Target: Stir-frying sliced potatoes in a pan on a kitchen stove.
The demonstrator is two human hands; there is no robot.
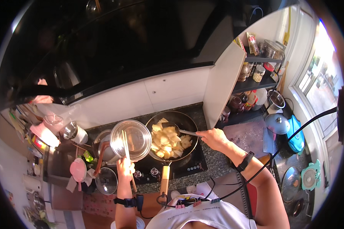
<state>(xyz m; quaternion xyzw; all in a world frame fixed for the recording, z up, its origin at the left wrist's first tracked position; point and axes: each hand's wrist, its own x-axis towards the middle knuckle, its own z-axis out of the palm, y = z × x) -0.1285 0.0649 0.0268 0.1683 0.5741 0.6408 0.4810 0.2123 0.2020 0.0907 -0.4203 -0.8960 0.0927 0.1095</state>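
Sliced pale food, perhaps potato (167, 140), lies in a dark frying pan (190, 120) on the black cooktop (189, 169). Its wooden handle (165, 179) points towards me. My right hand (215, 138) is closed around the handle of a metal spatula or ladle (189, 132), whose dark head rests among the slices. My left hand (125, 169) holds a pair of wooden chopsticks (125, 143) and the near rim of a shiny metal bowl (143, 143). The bowl is just left of the frying pan, partly over another pan (100, 140) with a brown handle.
A glass lid (106, 181) lies at the counter's front left, near a pink strainer or ladle (78, 169) and the sink (53, 160). To the right are a cutting board (243, 137), a domed lid (277, 123) and a jar rack (258, 83). A black cable (263, 166) crosses my right arm.
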